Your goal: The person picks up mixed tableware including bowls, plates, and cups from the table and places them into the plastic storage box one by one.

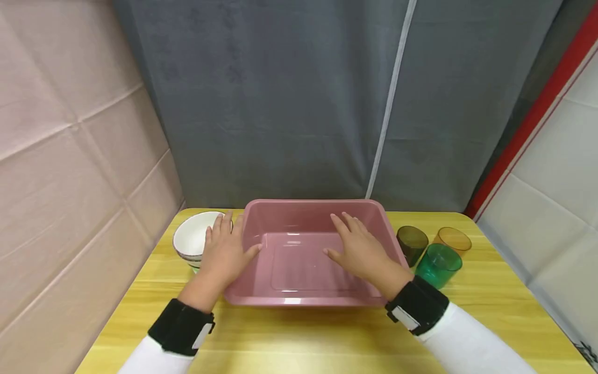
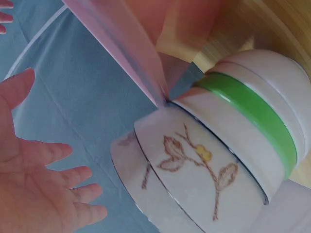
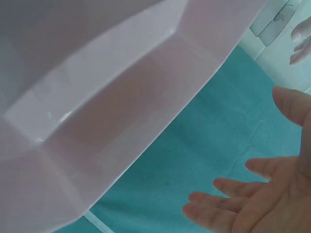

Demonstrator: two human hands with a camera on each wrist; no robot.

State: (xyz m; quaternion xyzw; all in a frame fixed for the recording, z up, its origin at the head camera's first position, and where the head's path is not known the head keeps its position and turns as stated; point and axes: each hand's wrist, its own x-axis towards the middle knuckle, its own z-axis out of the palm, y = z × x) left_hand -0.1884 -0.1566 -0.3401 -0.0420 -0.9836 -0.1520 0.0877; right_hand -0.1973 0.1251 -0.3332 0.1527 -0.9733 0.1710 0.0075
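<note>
Left grip (image 1: 225, 255), right grip (image 1: 363, 252) spread, seemingly above pink basin (image 1: 322, 301).

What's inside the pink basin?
No loose item shows in the pink basin, just its bare interior. In the head view, the left hand hides part of its left side and the right hand part of its right.

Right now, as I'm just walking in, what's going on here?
A person's left hand and right hand are spread at either side of a pink tub on a wooden table. The hands grip nothing. A stack of bowls stands left of the tub, and three tinted cups stand to its right.
</note>
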